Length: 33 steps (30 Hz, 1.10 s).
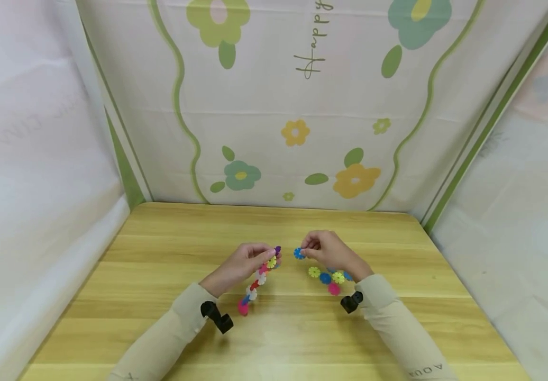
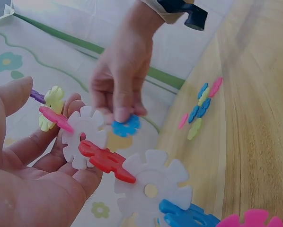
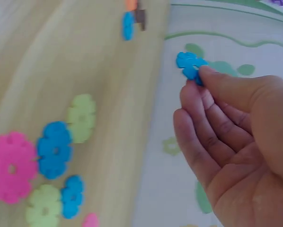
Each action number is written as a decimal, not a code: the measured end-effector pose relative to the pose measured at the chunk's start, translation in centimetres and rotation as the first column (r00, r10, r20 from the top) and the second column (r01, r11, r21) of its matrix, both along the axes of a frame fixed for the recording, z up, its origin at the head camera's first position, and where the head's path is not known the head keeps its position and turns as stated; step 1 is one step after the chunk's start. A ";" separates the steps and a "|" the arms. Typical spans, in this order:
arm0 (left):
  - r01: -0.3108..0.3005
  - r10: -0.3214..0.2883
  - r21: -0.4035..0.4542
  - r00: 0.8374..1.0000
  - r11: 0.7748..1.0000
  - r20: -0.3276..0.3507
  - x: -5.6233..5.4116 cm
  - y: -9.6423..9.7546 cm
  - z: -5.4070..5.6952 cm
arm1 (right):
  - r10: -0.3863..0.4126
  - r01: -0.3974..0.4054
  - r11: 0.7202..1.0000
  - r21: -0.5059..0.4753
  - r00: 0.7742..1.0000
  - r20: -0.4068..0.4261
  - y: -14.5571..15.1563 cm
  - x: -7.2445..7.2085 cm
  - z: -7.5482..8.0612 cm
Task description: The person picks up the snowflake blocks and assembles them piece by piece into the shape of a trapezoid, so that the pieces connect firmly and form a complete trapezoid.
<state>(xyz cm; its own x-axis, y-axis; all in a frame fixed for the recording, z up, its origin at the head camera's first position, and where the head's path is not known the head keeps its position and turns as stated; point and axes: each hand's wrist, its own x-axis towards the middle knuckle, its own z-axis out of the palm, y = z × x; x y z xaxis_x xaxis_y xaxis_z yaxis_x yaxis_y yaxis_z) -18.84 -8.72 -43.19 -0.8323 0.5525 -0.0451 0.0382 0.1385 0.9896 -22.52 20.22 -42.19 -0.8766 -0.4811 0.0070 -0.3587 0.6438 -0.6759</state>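
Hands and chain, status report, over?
Left hand holding flower-disc chain. Right hand pinching blue disc. Blue disc and chain apart. Other discs on table, right side, not between hands.

Disc chain (image 2: 108,162): rigid-looking plastic, smooth, soft sheen | Blue disc (image 2: 127,127): plastic, smooth | Loose discs (image 1: 325,278): plastic, smooth | Table (image 1: 274,344): wood-grain surface, smooth, faintly glossy | Back curtain (image 1: 264,100): printed cloth, matt, lightly creased | Side curtain (image 1: 40,185): cloth, matt, wrinkled | Sleeve (image 1: 398,323): soft cloth, matt | Wrist camera (image 1: 211,311): plastic, smooth
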 end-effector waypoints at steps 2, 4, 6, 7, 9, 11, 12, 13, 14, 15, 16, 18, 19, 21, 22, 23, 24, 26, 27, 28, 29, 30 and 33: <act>-0.006 0.006 -0.009 1.000 1.000 0.003 0.0 0.1 -0.1 | -0.009 0.009 0.999 -0.042 1.000 -0.012 0.0 0.4 0.9; -0.011 0.011 -0.019 1.000 1.000 -0.002 -0.1 0.2 -0.1 | -0.024 0.022 0.996 -0.084 1.000 -0.016 -0.1 0.8 1.8; -0.010 0.010 -0.019 1.000 1.000 -0.002 -0.1 0.2 -0.1 | -0.037 0.035 0.991 -0.127 0.999 -0.013 -0.3 1.3 2.7; -0.007 0.007 -0.017 1.000 1.000 -0.001 -0.1 0.3 -0.1 | -0.042 0.040 0.988 -0.149 0.999 -0.008 -0.3 1.5 3.1; 0.001 -0.001 -0.008 1.000 1.000 0.002 -0.1 0.3 -0.1 | -0.048 0.048 0.981 -0.187 0.999 0.004 -0.5 2.0 3.9; 0.013 -0.013 0.005 1.000 1.000 0.003 -0.1 0.4 -0.1 | -0.046 0.047 0.976 -0.213 0.999 0.009 -0.8 2.5 4.6; 0.017 -0.017 0.010 1.000 1.000 0.006 -0.1 0.4 -0.1 | -0.041 0.041 0.974 -0.224 0.999 0.008 -1.0 2.7 4.8; 0.017 -0.017 0.009 1.000 1.000 0.006 -0.1 0.4 -0.1 | -0.036 0.036 0.973 -0.230 0.999 0.005 -1.1 2.8 5.1; 0.019 -0.019 0.010 1.000 1.000 0.002 -0.1 0.5 -0.1 | -0.030 0.030 0.971 -0.236 1.000 0.003 -1.3 3.0 5.3; 0.019 -0.019 0.009 1.000 1.000 -0.001 -0.1 0.5 -0.1 | -0.024 0.023 0.970 -0.241 1.000 -0.002 -1.5 3.1 5.4; 0.021 -0.021 0.008 1.000 1.000 -0.002 -0.1 0.6 -0.2 | -0.021 0.018 0.969 -0.245 1.000 -0.008 -1.6 3.2 5.5; 0.022 -0.022 0.006 1.000 1.000 -0.009 -0.2 0.6 -0.3 | -0.014 0.011 0.967 -0.254 1.000 -0.013 -1.9 3.3 5.6; 0.024 -0.024 0.008 1.000 1.000 -0.013 -0.2 0.7 -0.3 | -0.011 0.007 0.966 -0.259 1.000 -0.014 -2.0 3.4 5.6; 0.033 -0.032 0.018 0.999 0.999 -0.017 -0.2 0.7 -0.3 | -0.011 0.007 0.964 -0.265 1.000 -0.013 -2.2 3.4 5.7; 0.037 -0.037 0.024 0.999 0.999 -0.019 -0.2 0.8 -0.3 | -0.008 0.004 0.964 -0.266 1.000 -0.014 -2.3 3.4 5.6; 0.042 -0.041 0.030 0.999 0.999 -0.023 -0.2 0.8 -0.3 | -0.004 0.000 0.963 -0.268 1.000 -0.013 -2.4 3.4 5.6; 0.046 -0.045 0.037 0.999 0.998 -0.025 -0.2 0.8 -0.3 | 0.003 -0.006 0.962 -0.272 1.000 -0.012 -2.4 3.4 5.6; 0.054 -0.053 0.045 0.998 0.998 -0.031 -0.1 0.8 -0.3 | 0.012 -0.013 0.962 -0.272 1.000 -0.006 -2.6 3.4 5.6; 0.056 -0.054 0.047 0.998 0.997 -0.033 -0.1 0.8 -0.3 | 0.019 -0.019 0.962 -0.272 1.000 -0.004 -2.6 3.4 5.6; 0.060 -0.058 0.047 0.998 0.997 -0.040 -0.1 0.8 -0.3 | 0.023 -0.022 0.963 -0.270 1.000 0.000 -2.7 3.4 5.6; 0.064 -0.061 0.048 0.997 0.997 -0.047 -0.1 0.8 -0.3 | 0.025 -0.023 0.963 -0.267 1.000 0.005 -2.7 3.5 5.6; 0.065 -0.063 0.047 0.997 0.997 -0.053 0.0 0.8 -0.3 | 0.030 -0.026 0.964 -0.264 1.000 0.008 -2.8 3.5 5.6; 0.065 -0.062 0.037 0.995 0.997 -0.084 0.0 0.9 -0.2 | 0.040 -0.037 0.966 -0.255 0.999 0.007 -2.9 3.5 5.6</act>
